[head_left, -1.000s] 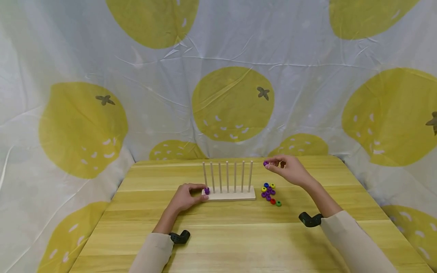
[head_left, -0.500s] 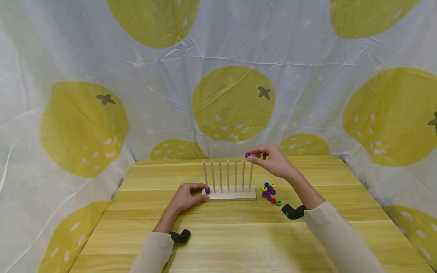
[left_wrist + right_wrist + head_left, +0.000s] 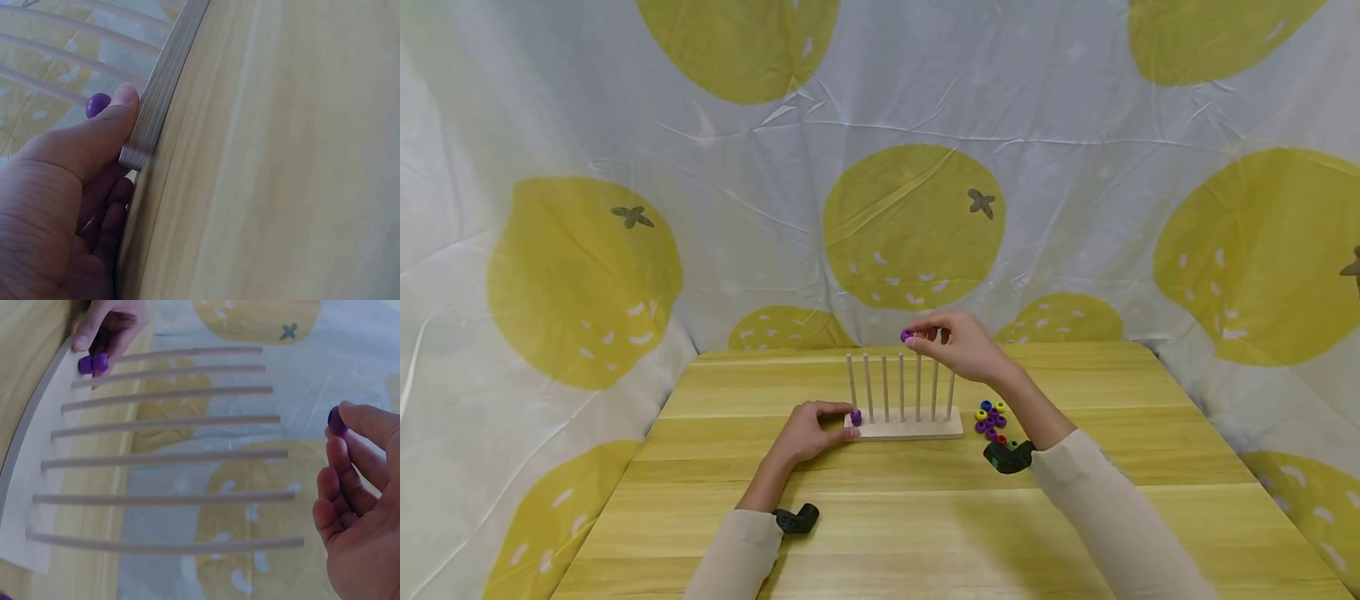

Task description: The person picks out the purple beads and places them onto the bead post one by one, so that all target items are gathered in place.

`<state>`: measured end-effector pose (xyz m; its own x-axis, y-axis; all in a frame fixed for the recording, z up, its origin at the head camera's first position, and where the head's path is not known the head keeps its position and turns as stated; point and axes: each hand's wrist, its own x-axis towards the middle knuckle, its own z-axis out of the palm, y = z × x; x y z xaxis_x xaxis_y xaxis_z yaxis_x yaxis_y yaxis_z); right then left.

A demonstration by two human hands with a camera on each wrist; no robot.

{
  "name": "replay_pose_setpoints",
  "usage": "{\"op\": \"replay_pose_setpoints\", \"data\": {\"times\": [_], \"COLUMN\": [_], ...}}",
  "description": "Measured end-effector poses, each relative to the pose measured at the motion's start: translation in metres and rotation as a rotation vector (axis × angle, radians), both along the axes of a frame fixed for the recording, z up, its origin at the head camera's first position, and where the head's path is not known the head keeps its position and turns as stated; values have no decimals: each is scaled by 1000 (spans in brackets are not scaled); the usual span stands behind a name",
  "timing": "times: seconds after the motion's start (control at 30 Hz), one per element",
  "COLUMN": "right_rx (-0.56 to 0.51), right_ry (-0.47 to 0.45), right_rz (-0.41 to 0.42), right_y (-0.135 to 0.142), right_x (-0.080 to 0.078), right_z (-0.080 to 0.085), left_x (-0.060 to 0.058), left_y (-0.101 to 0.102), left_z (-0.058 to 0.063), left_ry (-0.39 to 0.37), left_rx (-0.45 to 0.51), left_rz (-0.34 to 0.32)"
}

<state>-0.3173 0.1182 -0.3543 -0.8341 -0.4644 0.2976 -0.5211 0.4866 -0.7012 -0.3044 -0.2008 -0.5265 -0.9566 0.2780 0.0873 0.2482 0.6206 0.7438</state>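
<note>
A pale wooden peg rack (image 3: 910, 428) with several upright dowels stands on the table. My left hand (image 3: 805, 432) grips the left end of its base, thumb along the front edge and fingers behind, as the left wrist view shows too. On the leftmost dowel sit two purple beads (image 3: 94, 363), low down by that hand. Above the dowel tops, my right hand (image 3: 962, 343) pinches another purple bead (image 3: 337, 421) between thumb and index finger. In the right wrist view this bead is apart from the dowel ends, with the other fingers curled loosely below it.
Just right of the rack lies a small cluster of loose beads (image 3: 990, 422), mostly purple, with yellow, blue, red and green ones. The right forearm partly covers the near ones. Behind the wooden table (image 3: 880, 517) hangs a lemon-print curtain (image 3: 910, 225).
My right hand has carried the purple bead leftward and slightly up, from over the loose beads to above the rack's middle dowels. The left hand keeps its grip on the base.
</note>
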Motion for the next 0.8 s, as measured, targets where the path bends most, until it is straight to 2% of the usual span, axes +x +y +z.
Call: {"op": "replay_pose_setpoints", "data": {"times": [0.4, 0.6, 0.8], "right_rx": [22, 19, 40], "right_ry": [5, 19, 19], "right_rz": [67, 128, 127], "right_y": [-33, -52, -69], "right_x": [-6, -12, -14], "right_z": [9, 7, 2], "left_x": [-1, -3, -1], "left_y": [0, -1, 0], "left_z": [-2, -2, 0], "left_ry": [0, 6, 13], "left_rx": [-3, 2, 11], "left_rz": [-4, -10, -10]}}
